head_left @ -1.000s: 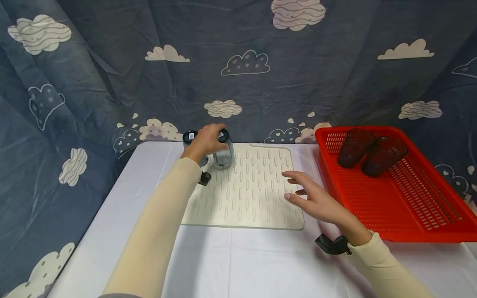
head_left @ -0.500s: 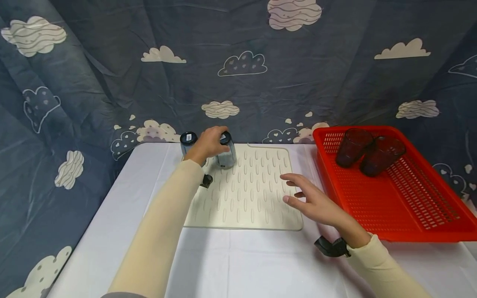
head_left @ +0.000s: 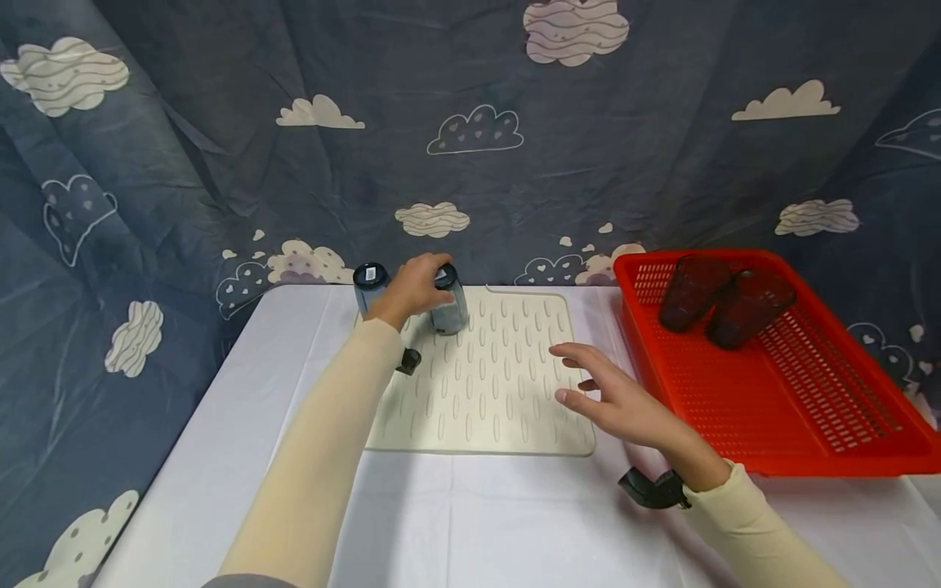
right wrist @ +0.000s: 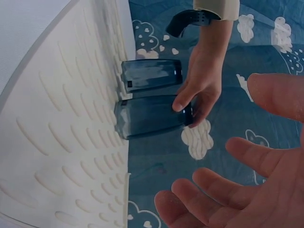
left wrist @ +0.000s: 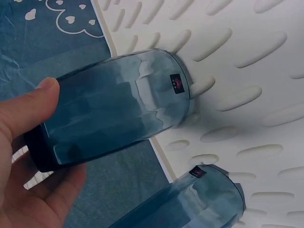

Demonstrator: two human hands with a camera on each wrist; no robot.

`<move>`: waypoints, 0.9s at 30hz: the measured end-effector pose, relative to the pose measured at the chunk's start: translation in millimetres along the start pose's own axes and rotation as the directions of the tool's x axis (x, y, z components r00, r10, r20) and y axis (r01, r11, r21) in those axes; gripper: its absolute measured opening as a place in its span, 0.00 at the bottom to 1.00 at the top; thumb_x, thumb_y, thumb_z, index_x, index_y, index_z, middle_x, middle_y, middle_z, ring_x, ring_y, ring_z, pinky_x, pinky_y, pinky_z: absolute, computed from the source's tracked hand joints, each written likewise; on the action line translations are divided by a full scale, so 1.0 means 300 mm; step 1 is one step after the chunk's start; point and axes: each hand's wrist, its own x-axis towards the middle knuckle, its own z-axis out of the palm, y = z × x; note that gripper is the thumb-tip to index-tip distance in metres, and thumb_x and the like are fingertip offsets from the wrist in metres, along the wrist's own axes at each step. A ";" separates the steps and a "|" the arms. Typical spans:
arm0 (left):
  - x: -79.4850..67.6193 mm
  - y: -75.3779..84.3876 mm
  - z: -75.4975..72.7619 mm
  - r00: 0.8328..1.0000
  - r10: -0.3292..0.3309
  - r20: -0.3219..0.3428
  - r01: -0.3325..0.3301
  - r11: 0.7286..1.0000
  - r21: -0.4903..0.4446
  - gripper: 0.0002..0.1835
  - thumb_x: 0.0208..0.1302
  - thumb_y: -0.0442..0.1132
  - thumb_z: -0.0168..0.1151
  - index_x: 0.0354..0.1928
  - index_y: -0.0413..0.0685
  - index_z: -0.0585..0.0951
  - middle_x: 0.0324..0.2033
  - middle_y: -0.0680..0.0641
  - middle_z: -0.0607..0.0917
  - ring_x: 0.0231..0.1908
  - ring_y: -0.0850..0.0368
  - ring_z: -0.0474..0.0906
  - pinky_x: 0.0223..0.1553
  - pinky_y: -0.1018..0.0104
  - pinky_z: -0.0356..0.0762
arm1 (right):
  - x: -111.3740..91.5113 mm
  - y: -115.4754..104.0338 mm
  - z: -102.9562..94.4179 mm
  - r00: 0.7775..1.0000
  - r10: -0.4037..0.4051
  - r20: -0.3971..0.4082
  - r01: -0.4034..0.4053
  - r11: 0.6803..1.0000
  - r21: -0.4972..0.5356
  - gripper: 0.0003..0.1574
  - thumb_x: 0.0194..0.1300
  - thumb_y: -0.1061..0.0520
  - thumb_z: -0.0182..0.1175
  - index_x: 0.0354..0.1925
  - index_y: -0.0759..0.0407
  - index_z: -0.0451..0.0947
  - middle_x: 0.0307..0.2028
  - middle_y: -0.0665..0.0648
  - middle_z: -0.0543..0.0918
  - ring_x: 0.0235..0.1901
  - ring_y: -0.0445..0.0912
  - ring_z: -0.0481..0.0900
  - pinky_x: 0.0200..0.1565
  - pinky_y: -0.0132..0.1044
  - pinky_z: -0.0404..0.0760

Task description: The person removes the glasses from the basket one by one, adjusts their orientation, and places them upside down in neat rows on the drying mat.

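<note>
In the head view my left hand (head_left: 413, 290) grips a blue-tinted drinking glass (head_left: 448, 315) by its dark thick base, which faces up. The glass stands upside down, rim against the cream ribbed mat (head_left: 500, 384), near its back left. A matching glass (head_left: 370, 279) stands inverted just left of it, partly behind my hand. The left wrist view shows my thumb and fingers around the base end of the held glass (left wrist: 118, 104). My right hand (head_left: 617, 396) hovers over the mat's right edge, fingers spread and bent loosely, holding nothing.
A red perforated plastic basket (head_left: 772, 392) stands at the right, its left side close to my right hand. Two dark-looking glasses (head_left: 748, 309) lie tilted in its back part. A white cloth (head_left: 412, 523) covers the table, and a dark cloud-print curtain (head_left: 625, 163) hangs behind.
The held glass has shifted slightly right with my left hand, widening the gap to the other inverted glass. My right hand has stayed nearly still; the head view has drifted a little.
</note>
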 end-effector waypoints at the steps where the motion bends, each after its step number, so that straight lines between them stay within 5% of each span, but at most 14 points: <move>1: -0.002 -0.001 0.001 1.000 -0.002 0.000 0.002 1.000 0.001 0.36 0.64 0.41 0.68 0.73 0.49 0.66 0.71 0.42 0.69 0.67 0.44 0.70 0.65 0.50 0.73 | -0.001 -0.002 0.000 1.000 0.000 0.002 0.000 1.000 0.002 0.40 0.68 0.47 0.61 0.71 0.58 0.61 0.69 0.62 0.66 0.65 0.58 0.68 0.58 0.58 0.79; 27: 0.007 -0.019 0.014 0.999 0.019 0.031 -0.019 1.000 -0.015 0.35 0.65 0.41 0.67 0.72 0.51 0.65 0.71 0.43 0.68 0.65 0.45 0.71 0.63 0.49 0.73 | -0.005 -0.016 0.001 1.000 -0.007 0.003 0.007 1.000 -0.026 0.40 0.68 0.47 0.61 0.71 0.56 0.61 0.70 0.61 0.66 0.65 0.57 0.68 0.58 0.57 0.80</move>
